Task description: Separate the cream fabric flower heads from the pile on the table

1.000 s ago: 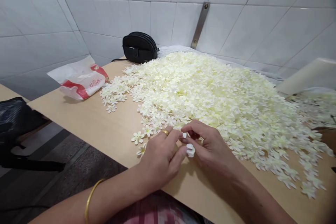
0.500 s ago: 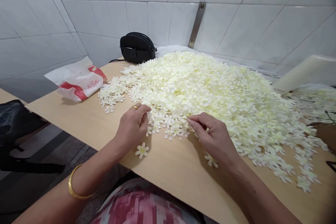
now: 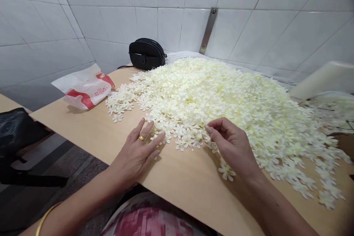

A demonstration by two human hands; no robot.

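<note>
A big heap of loose white-yellow artificial flowers [image 3: 215,92] covers the far part of the table. My left hand [image 3: 139,151] is at the heap's front left edge, open, palm down, with its fingers spread and fingertips by the nearest blossoms. A gold ring is on one of its fingers. My right hand [image 3: 232,143] is closed in a pinch at the front of the heap, thumb and forefinger together; what is between the tips is too small to make out. One single flower [image 3: 227,171] shows just below this hand, partly covered by it.
A white and red paper bag [image 3: 88,88] stands at the left on the wooden table [image 3: 177,177]. Behind it is a black handbag [image 3: 146,54] by the tiled wall. A pale roll [image 3: 323,81] and more blossoms are at the right. A black bag [image 3: 19,143] is at far left.
My left hand has opened from curled fingers and moved toward me, flat over where a single flower lay; that flower is out of sight. My right hand keeps its pinch, slightly farther right.
</note>
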